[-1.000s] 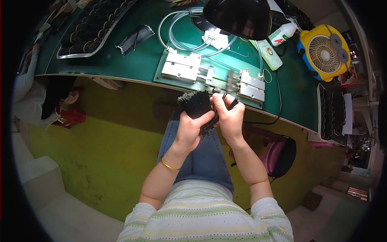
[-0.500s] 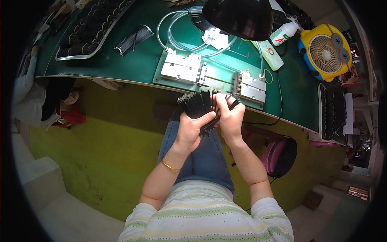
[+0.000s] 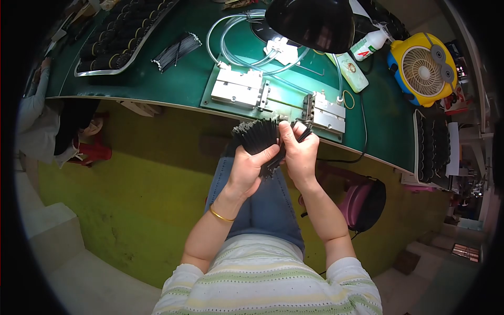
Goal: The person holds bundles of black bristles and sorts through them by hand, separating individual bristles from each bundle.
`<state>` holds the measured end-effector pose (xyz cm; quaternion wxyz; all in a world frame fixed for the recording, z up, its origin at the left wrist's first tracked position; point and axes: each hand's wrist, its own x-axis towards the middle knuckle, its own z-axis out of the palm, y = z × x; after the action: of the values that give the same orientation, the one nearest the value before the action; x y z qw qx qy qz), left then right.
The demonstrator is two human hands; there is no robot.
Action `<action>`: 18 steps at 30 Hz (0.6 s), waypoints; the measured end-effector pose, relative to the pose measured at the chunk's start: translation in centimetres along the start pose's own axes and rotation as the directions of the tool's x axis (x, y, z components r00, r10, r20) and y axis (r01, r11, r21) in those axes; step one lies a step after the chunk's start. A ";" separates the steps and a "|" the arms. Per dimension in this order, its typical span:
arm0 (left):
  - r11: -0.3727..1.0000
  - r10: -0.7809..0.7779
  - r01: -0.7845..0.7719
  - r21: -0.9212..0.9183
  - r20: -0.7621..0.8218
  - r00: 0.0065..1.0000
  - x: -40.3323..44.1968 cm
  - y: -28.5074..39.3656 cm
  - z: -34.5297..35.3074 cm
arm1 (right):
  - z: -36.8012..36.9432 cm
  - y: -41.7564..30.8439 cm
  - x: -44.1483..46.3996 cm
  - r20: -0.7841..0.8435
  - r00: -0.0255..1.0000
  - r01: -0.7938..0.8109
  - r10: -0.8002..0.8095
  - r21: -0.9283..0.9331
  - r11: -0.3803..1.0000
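A thick bundle of thin black rods (image 3: 255, 137) with pale tips is gripped in my left hand (image 3: 249, 169), thumb across it. Close beside it on the right, my right hand (image 3: 300, 154) pinches a few black rods between thumb and fingers. Both hands are just in front of the table edge, below a metal fixture with a left block (image 3: 237, 87) and a right block (image 3: 328, 113) on a green plate. The rods' lower ends are partly hidden by the hands.
A loose pile of black rods (image 3: 177, 51) lies on the green table (image 3: 157, 86). Trays of black rolls (image 3: 118, 39) stand back left. A black lamp (image 3: 311, 23), white bottle (image 3: 369, 43) and yellow fan (image 3: 423, 69) are behind and right. Another person's sleeve (image 3: 31, 107) shows at left.
The fixture's middle parts, blurred near the centre a second ago, now sit apart against the two blocks. My hands have barely moved; the rods at their fingertips have shifted slightly.
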<state>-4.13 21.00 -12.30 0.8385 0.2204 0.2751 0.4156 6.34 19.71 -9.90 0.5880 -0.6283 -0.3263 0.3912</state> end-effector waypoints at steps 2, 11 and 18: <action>1.000 -0.001 0.001 -0.009 0.008 1.000 -0.1 -0.1 -0.1 | 0.1 -0.1 -0.2 0.002 1.000 0.013 -0.013 -0.004 1.000; 1.000 -0.008 0.007 -0.030 -0.025 1.000 0.0 -0.3 -0.2 | 0.5 -0.5 -0.2 -0.024 0.999 -0.042 0.043 0.041 0.998; 0.999 -0.022 0.022 -0.045 0.006 1.000 0.2 -0.1 0.1 | 0.1 -0.4 0.3 -0.024 0.995 -0.095 0.097 0.073 0.993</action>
<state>-3.92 21.08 -12.36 0.8484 0.1997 0.2658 0.4120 6.38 20.07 -9.57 0.5952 -0.6268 -0.2734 0.4219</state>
